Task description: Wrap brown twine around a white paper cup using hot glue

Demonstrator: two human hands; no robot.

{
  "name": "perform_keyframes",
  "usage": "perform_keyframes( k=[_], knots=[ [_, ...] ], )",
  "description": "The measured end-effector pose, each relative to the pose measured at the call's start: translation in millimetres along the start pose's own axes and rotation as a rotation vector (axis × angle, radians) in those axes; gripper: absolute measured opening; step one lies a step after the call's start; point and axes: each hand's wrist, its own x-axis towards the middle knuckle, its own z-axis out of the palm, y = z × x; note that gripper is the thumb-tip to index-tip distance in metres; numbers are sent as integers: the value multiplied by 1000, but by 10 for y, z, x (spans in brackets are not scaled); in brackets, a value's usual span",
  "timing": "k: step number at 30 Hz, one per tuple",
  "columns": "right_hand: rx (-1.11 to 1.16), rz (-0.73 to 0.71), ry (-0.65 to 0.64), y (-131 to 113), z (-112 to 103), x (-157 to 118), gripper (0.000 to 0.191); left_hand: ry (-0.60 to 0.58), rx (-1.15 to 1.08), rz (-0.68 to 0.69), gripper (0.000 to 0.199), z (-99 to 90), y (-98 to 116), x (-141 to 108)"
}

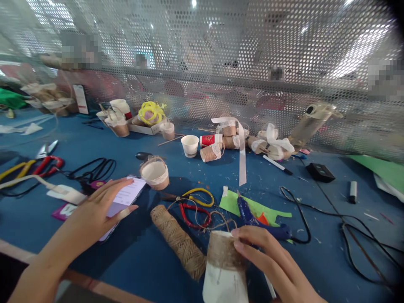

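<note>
While the left hand spreads wide across the phone — | right hand holding a twine-wrapped cup | twine roll between them

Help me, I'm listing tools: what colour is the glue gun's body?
Dark blue: the glue gun shows best in the head view.

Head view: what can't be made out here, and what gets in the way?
All in the head view:
- Phone text: too small, partly covered by the left hand.
- Wrapped cup, near end: cut off by the bottom edge.
- Things beyond the perforated panel: blurred, broken up by its mesh.
</note>
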Motion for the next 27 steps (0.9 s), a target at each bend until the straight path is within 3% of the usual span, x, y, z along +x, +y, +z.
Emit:
perform_keyframes(
  k=[10, 19, 27],
  knots=[
    [-25, -10, -25, -31, -63, 23, 45, 24, 58, 8, 58, 69, -57, -145],
    [-20, -36, -34, -47, -73, 67, 39, 32, 66, -41, 53, 46, 24, -35],
    [-40, -46, -8, -6, -7, -5, 42, 20, 63, -29, 62, 20, 8, 4]
  ],
)
